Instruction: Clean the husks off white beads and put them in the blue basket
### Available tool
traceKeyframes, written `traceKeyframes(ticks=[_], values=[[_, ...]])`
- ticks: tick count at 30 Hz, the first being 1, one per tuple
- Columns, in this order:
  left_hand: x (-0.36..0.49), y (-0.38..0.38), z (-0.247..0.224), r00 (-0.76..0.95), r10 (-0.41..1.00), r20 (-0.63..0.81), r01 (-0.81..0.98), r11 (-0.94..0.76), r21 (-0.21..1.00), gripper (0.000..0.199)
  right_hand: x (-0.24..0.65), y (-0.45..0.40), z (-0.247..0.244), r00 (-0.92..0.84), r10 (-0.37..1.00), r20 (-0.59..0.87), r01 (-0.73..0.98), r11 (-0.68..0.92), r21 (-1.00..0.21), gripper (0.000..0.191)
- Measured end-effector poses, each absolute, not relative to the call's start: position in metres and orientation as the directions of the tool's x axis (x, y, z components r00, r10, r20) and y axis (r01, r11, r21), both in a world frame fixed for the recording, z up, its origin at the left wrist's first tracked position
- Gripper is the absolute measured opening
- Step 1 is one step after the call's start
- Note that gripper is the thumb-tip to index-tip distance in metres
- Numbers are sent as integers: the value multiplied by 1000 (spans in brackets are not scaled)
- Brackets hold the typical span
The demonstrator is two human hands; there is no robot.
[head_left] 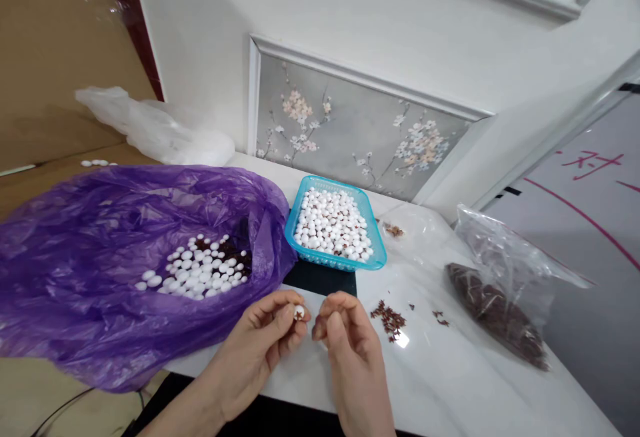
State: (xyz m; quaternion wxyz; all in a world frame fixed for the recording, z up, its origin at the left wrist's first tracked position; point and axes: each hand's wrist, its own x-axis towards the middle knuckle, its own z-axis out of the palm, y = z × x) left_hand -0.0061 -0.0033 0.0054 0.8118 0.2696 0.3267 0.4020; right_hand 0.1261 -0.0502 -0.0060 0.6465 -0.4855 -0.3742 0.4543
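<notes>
Pinching a white ball [299, 309] near the edge of the surface [430, 374]

Purple bag [100, 224] bounds the left. Left grip [273, 330] presses thumb and fingers around the ball; right grip [350, 337] curls just beside, contents impossible to tell. Brown pieces [389, 320] leave open room near right.

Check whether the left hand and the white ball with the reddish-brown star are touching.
Touching. The head view shows the left hand pinching the white ball, thumb against its side.
</notes>
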Motion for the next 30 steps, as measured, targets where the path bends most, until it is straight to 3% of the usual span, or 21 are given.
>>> traceKeyframes(ticks=[3, 7, 23, 27, 30], values=[[-7, -3, 6, 463, 828, -316, -460, 529, 713, 21, 130, -53, -16, 406, 914, 18, -102, 65, -993, 20], [-8, -4, 5, 445, 857, -260, -444, 463, 768, 25, 128, -56, -21, 390, 919, 54, 5, 56, -998, 22], [-6, -2, -2, 399, 897, -190, -356, 342, 869, 18, 119, -54, -11, 264, 943, 204, 130, 174, -976, 15], [-6, 1, -5, 365, 904, -225, -345, 356, 869, 21, 143, -72, -10, 321, 897, 305, 417, 155, -896, 16], [-5, -1, -2, 360, 908, -215, -306, 332, 892, 18, 182, -90, -17, 478, 799, 365, 625, -18, -780, 19]])
